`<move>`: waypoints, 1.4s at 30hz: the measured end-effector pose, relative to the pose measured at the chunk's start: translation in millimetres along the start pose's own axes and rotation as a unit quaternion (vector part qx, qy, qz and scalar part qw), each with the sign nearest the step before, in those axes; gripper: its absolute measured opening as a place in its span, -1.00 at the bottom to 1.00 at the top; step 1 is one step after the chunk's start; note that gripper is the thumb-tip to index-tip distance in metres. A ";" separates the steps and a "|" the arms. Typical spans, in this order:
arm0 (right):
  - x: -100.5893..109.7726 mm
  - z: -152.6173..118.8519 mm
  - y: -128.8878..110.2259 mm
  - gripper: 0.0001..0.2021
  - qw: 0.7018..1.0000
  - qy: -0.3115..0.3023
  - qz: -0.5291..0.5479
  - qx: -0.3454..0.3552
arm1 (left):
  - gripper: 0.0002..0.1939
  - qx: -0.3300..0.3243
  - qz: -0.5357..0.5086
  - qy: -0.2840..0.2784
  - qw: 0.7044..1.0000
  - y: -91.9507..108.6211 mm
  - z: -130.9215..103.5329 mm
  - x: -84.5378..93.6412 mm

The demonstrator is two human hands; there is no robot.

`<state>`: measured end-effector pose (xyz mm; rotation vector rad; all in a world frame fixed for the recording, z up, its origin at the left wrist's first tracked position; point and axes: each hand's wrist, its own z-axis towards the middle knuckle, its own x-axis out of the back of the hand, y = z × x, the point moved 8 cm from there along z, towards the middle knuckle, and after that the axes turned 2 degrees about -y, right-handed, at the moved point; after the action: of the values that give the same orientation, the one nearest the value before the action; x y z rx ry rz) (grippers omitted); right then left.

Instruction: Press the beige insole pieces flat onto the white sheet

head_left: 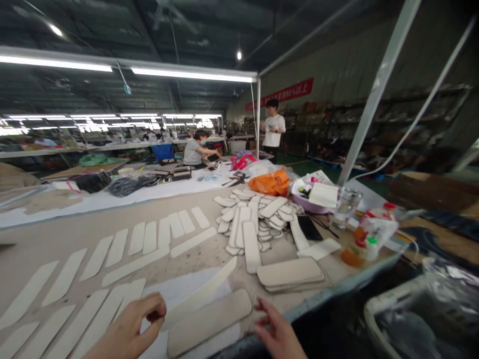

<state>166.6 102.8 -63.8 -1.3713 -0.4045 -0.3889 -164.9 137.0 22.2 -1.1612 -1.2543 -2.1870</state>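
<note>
My left hand [136, 324] is at the lower left, its fingers curled and the thumb brought to the forefinger. From these fingertips a long, pale cream strip [205, 288] slants up to the right, slightly curved and blurred. Below the strip lies a beige, round-cornered flat panel [211, 321] on white sheet material [179, 286]. Just off the panel's right end is my right hand [275, 329], its bent fingers apart with nothing between them. Similar beige panels [290, 273] are stacked above that hand.
Pale strips [65, 276] lie in rows on the left of the table. A heap of pale-edged pieces [243, 224] fills the middle. An orange bag [269, 182], lilac basin [312, 203], glass jar [346, 207] and bottles stand right. Two people [275, 129] are beyond.
</note>
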 end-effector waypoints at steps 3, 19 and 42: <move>3.3 4.5 3.0 -0.40 0.990 0.066 0.120 0.016 | -0.81 -0.009 -0.028 -0.061 0.998 16.6 -14.5 -16.0; -5.4 16.1 3.2 -0.72 0.997 0.036 0.008 -0.064 | -0.75 0.107 -0.254 -0.154 0.949 -31.6 -15.6 -71.7; -4.9 78.5 9.4 -0.90 0.957 0.061 -0.244 -0.146 | -0.71 0.265 -0.188 -0.085 0.942 -118.9 10.2 -120.1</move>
<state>163.0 181.9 -62.4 -1.5168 -0.6015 -0.9668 -165.4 199.6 -135.1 -0.9521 -2.1222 -1.8102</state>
